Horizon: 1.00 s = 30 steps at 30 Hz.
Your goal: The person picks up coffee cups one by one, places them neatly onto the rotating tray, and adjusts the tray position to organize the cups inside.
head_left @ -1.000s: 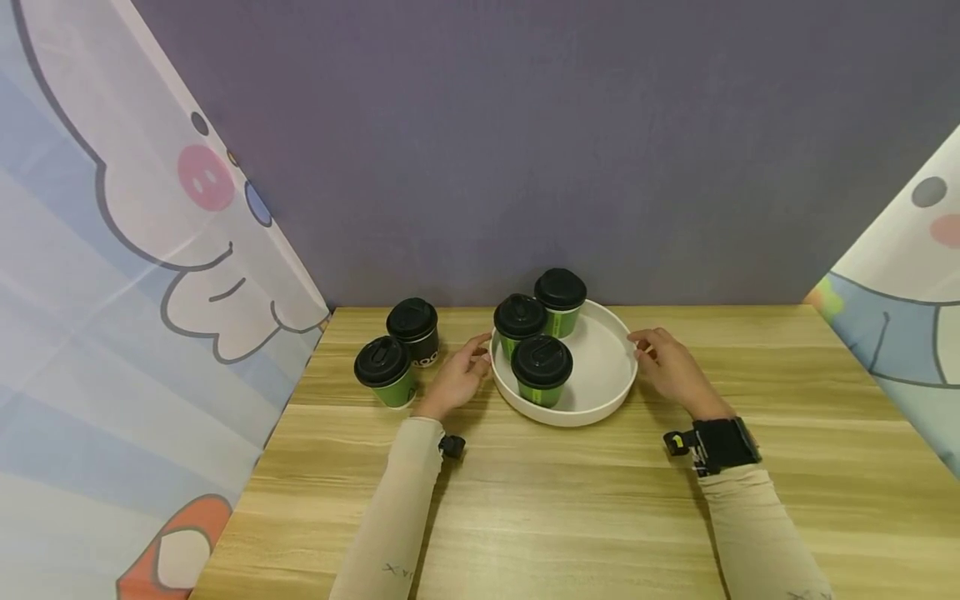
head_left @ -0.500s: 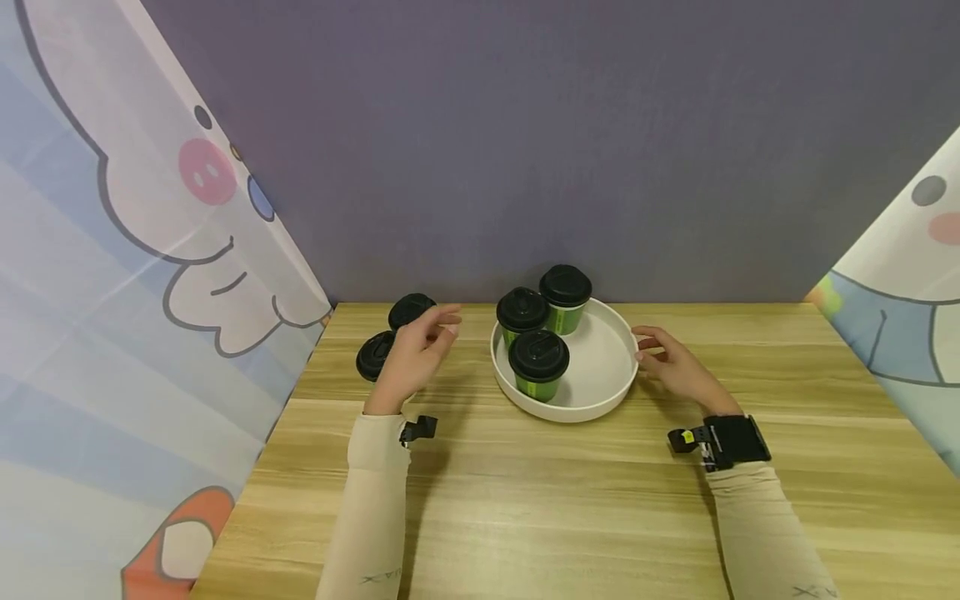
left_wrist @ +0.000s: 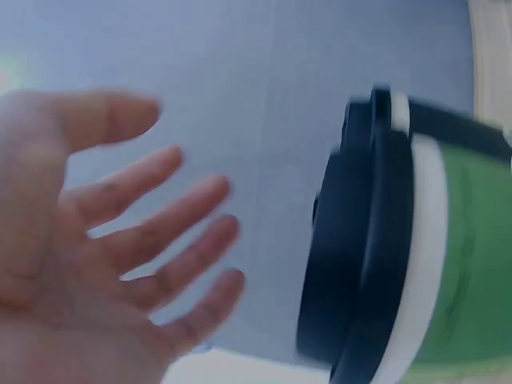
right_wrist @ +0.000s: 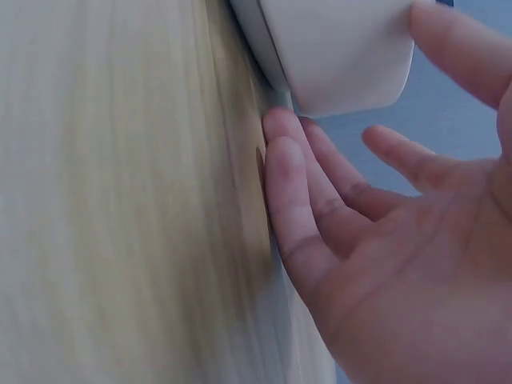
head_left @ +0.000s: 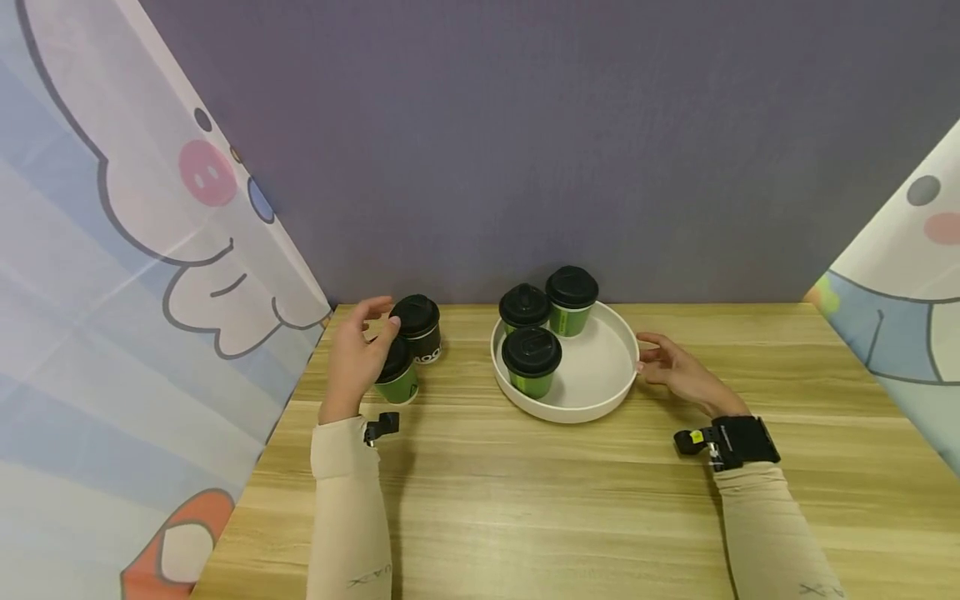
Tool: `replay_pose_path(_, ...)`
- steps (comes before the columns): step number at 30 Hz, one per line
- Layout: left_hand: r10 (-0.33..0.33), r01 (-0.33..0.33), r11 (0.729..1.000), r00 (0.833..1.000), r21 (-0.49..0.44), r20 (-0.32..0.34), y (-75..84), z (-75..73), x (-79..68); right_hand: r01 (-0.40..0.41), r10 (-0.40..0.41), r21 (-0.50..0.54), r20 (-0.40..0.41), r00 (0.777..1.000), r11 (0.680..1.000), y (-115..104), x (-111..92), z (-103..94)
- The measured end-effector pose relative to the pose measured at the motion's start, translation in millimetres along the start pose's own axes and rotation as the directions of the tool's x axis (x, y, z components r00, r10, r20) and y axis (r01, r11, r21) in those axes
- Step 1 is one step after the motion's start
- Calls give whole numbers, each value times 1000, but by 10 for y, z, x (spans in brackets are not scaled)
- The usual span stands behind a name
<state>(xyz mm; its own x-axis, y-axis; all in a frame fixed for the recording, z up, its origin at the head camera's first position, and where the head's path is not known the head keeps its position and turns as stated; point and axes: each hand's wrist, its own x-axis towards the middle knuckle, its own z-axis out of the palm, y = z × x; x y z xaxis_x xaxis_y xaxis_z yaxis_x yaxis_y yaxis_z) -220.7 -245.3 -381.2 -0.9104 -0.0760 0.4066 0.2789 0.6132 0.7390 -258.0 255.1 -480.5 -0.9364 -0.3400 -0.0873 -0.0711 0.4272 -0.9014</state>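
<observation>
My left hand (head_left: 354,362) hovers beside two lidded paper coffee cups at the left, its fingers spread and holding nothing. It partly covers the nearer green cup (head_left: 399,385), whose black lid (left_wrist: 364,264) stands apart from the fingertips in the left wrist view. Just behind is the black cup (head_left: 423,342) with white lettering. A round white tray (head_left: 600,367) carries three green cups with black lids: a front one (head_left: 532,362), a left one (head_left: 524,307) and a back one (head_left: 572,302). At the tray's right rim rests my right hand (head_left: 678,375), thumb at its wall, fingers loosely bent.
The wooden table (head_left: 525,500) ends at a grey-purple backdrop (head_left: 540,150) right behind the cups and tray. Cartoon-printed cloth (head_left: 150,350) hangs along the left side, and another printed cloth (head_left: 907,308) at the right.
My left hand has left the tray's left rim and swung left over the two cups to their left side. My right hand stays at the rim. The cups in the tray have shifted slightly.
</observation>
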Motion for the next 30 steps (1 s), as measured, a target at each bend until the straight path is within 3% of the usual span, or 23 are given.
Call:
replay_pose_path(4,-68,48,988,989,149,133,-54,-140,-28,7,-6,-16,36,999,1000,28,1,-17)
replay_pose_path(8,-157,91,963,954,254,254,-111,-212,-37,7,-8,6,77,997,1000,37,2,-20)
replay_pose_path(12,-232,123,939,915,321,330,-161,-234,-41,2,-5,36,96,995,999,46,10,-12)
replay_pose_path(20,-297,158,926,867,344,400,-227,-250,-64,-3,0,26,100,995,1000,91,26,7)
replay_pose_path(30,-317,171,923,844,344,432,-284,-222,-53,-2,-1,25,126,992,1000,107,33,28)
